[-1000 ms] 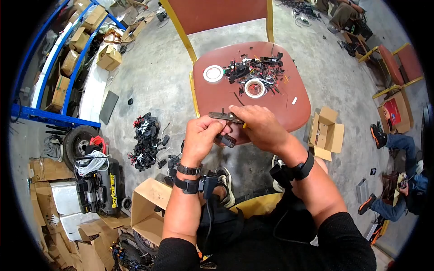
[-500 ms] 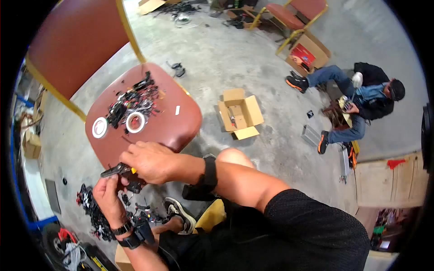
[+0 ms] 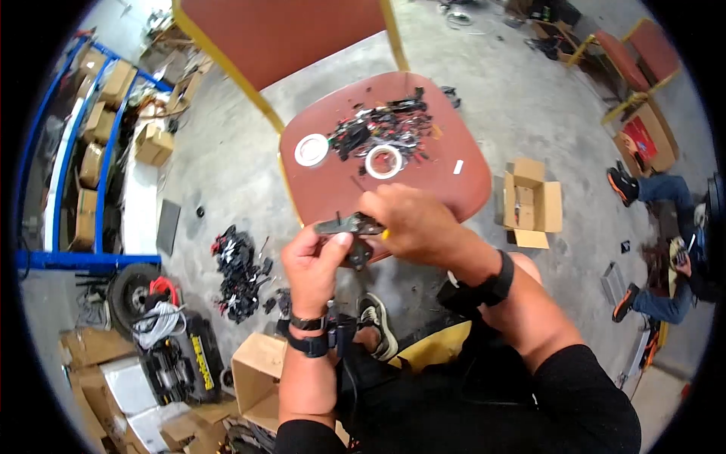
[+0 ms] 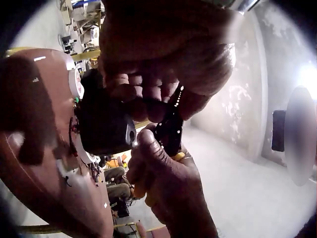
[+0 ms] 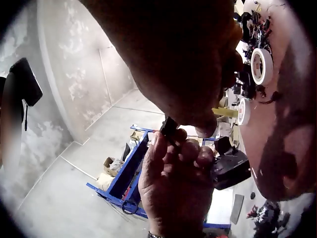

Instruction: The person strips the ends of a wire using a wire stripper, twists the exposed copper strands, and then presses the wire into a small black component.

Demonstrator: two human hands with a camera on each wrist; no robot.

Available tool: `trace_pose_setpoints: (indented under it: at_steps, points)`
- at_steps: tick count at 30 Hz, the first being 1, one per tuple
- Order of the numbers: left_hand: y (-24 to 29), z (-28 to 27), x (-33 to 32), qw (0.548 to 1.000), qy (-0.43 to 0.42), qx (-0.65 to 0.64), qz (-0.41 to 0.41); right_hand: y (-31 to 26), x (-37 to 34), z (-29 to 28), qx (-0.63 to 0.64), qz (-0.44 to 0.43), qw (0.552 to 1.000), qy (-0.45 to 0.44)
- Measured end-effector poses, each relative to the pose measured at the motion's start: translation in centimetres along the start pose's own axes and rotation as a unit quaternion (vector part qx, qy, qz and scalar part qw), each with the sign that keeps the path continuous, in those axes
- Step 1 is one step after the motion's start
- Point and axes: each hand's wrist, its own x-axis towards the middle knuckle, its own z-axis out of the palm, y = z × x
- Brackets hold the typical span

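My right hand (image 3: 416, 223) grips a wire stripper (image 4: 171, 131) with yellow on its handles and a row of small notches along its dark metal head. The head points left over the fingers of my left hand (image 3: 311, 268), whose thumb lies along it. That left hand holds a black plastic housing (image 4: 106, 126), rounded and boxy, also visible beside the fingers as a black part (image 5: 230, 168) in the right wrist view. Both hands meet above the front edge of the red chair seat (image 3: 461, 185). What sits between the tool's jaws is hidden by fingers.
A heap of black and red scraps (image 3: 389, 125) lies on the seat with two white tape rolls (image 3: 311, 150). An open carton (image 3: 533, 200) stands right; a black pile (image 3: 240, 272) lies on the floor left. Blue shelving (image 3: 91, 257) is far left. A seated person (image 3: 673, 280) works at right.
The head view swung right, then back left. Both hands stay together at the seat's front edge, still holding the wire stripper and the black housing.
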Motion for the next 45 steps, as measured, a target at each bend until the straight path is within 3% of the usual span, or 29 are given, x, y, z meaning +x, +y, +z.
trace_pose_setpoints:
  at_steps: [5, 8, 10, 14, 16, 17, 18, 20, 24, 27, 30, 33, 35, 38, 41, 45]
  points:
    - [0.5, 0.3, -0.1, 1.000, 0.005, -0.014, -0.003, -0.2, -0.2, 0.5, 0.000, -0.004, 1.000, 0.026]
    - [0.2, 0.3, 0.0, 1.000, 0.003, 0.017, -0.007, -0.2, -0.5, 0.2, 0.113, 0.014, 0.993, -0.020]
    - [-0.4, 0.1, 0.0, 0.999, -0.014, 0.038, -0.009, -0.1, -0.6, 0.5, 0.185, -0.033, 0.982, -0.004]
    - [0.0, 0.2, 0.1, 0.997, -0.044, 0.065, -0.004, -0.8, -0.4, -0.3, 0.272, 0.021, 0.957, -0.095]
    - [0.1, -0.1, -0.1, 0.995, -0.058, 0.078, -0.013, -0.9, -0.6, -0.6, 0.310, 0.069, 0.942, -0.106]
    - [0.2, -0.2, -0.1, 0.994, -0.066, 0.084, -0.019, -0.7, -0.7, -0.6, 0.328, 0.050, 0.939, -0.097]
    - [0.7, 0.3, -0.3, 0.996, -0.070, 0.043, -0.026, -1.1, -0.7, -1.0, 0.395, 0.080, 0.907, -0.118]
    - [0.5, 0.1, -0.1, 0.994, -0.087, 0.067, 0.022, -0.8, -0.8, -0.6, 0.430, 0.069, 0.892, -0.124]
    - [-0.1, -0.2, 0.0, 0.995, -0.085, 0.047, 0.039, -0.6, -0.6, -0.1, 0.493, 0.079, 0.859, -0.115]
    - [0.2, 0.0, 0.3, 0.992, -0.085, 0.078, 0.053, -1.2, -0.6, -1.1, 0.545, 0.138, 0.817, -0.126]
    - [-0.1, -0.4, 0.5, 0.984, -0.101, 0.126, 0.078, -0.8, -0.9, -0.5, 0.562, 0.156, 0.802, -0.126]
    - [-0.3, -0.4, 0.5, 0.980, -0.130, 0.120, 0.088, -0.7, -1.0, -1.3, 0.506, 0.181, 0.826, -0.169]
    - [0.1, -0.5, 0.4, 0.975, -0.154, 0.123, 0.104, -0.2, -1.2, -0.9, 0.525, 0.162, 0.820, -0.160]
    - [0.2, -0.4, -0.3, 0.984, -0.175, 0.017, -0.004, -0.5, -1.4, -1.4, 0.562, 0.164, 0.795, -0.160]
    - [-0.5, -0.6, -0.6, 0.978, -0.206, -0.031, -0.027, -0.7, -1.7, -2.5, 0.556, 0.183, 0.786, -0.199]
    - [-0.2, -0.1, -1.3, 0.974, -0.213, -0.036, -0.062, 0.5, -2.0, -2.2, 0.471, 0.131, 0.838, -0.240]
